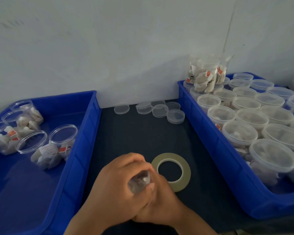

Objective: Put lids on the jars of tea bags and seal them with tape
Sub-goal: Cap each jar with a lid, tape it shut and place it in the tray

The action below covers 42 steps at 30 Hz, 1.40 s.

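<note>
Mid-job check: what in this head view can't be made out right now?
Head view only:
Jar, held by left hand and right hand: motion-blurred, mostly covered by fingers; lid or tape on it unclear.
Tape roll: near-left edge hidden by the hands; loose end not visible.
Right bin: cut off by the frame's right edge; jar count unknown.

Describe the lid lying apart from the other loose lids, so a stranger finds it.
On the dark table between the left blue bin and the right blue bin, clear lids lie by the wall. This lid is the leftmost, alone, a gap separating it from the cluster.
</note>
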{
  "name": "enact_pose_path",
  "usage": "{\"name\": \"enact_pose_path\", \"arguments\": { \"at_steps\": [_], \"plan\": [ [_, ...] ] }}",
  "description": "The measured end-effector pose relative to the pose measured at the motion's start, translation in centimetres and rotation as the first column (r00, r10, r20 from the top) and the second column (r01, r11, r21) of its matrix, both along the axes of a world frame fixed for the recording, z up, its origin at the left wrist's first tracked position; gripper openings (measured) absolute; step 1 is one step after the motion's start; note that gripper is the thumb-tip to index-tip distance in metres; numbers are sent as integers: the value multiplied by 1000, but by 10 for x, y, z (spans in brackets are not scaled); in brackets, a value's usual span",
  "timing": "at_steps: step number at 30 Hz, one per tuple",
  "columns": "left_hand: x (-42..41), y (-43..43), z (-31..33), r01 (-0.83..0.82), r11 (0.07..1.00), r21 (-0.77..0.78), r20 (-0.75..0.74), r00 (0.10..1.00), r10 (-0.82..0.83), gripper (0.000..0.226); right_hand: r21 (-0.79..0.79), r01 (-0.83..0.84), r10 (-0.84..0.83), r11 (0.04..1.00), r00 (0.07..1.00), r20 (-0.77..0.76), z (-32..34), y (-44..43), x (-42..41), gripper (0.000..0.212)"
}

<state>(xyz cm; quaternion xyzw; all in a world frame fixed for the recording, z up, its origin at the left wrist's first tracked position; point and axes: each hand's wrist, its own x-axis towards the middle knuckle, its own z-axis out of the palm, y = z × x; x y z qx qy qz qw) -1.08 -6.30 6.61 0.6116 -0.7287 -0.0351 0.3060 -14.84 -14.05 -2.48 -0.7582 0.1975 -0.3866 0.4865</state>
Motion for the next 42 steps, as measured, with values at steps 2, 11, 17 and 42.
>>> {"name": "enact_pose_path", "arguments": {
  "at_steps": [2, 11, 17, 42],
  "plan": [
    [7, -1, 0, 42, 999, 11, -33, 999, -41, 31, -3, -14, 14, 1000, 1000, 2, 3, 0, -1, 69],
    [-20, 2, -22, -322, 946, 32, -228, 920, 320, 77, 17, 141, -141, 990, 988, 59, 6, 6, 7, 65],
    [-25, -1, -26, -381, 924, -47, -325, 880, 346, 64, -18, 149, -149, 989, 989, -5, 3, 8, 3, 76],
    [21, 14, -27, -309, 951, -5, -258, 919, 297, 79, -296, -41, -189, 954, 683, -705, 24, -28, -63, 91]
  ]
}}
